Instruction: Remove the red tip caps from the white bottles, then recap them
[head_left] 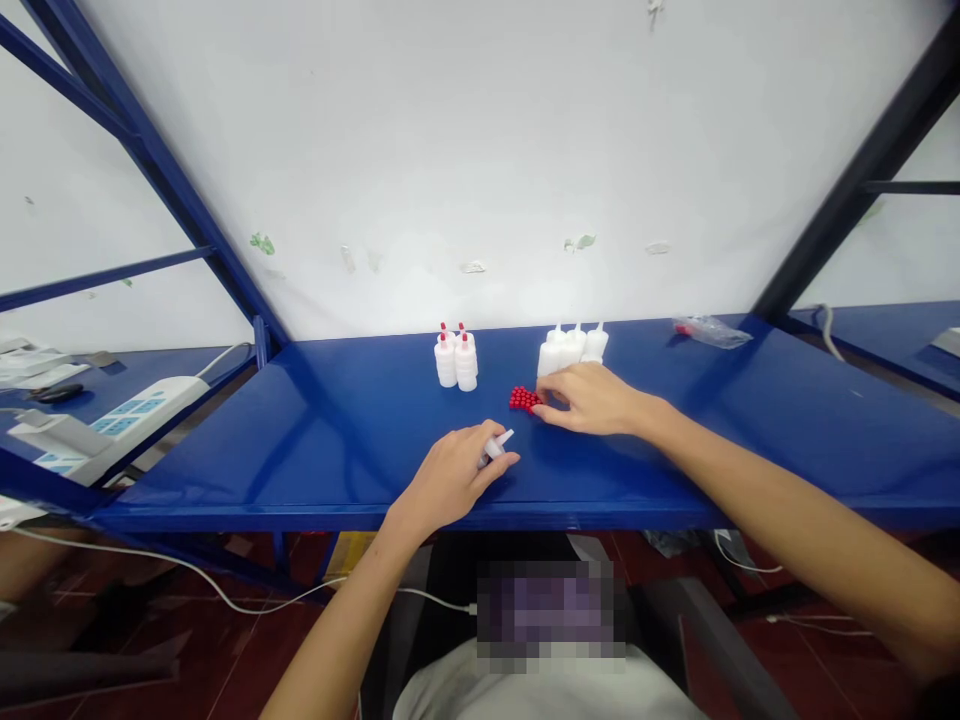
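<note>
My left hand (459, 470) is wrapped round a white bottle (494, 447) near the front of the blue table, its bare nozzle tilted up to the right. My right hand (581, 398) reaches down at the right side of a cluster of small red caps (523, 399). Its thumb and forefinger are close together, and whatever lies between them is too small to make out. Behind that hand stand several white bottles (574, 346) with uncapped nozzles. Further left, a group of upright white bottles (456, 360) carries red caps on the nozzles.
A clear plastic bag (712, 331) with something red in it lies at the table's back right. Blue metal posts (225, 270) frame the blue table (315, 440). A white power strip (127, 420) is on the left, and a white wall rises behind.
</note>
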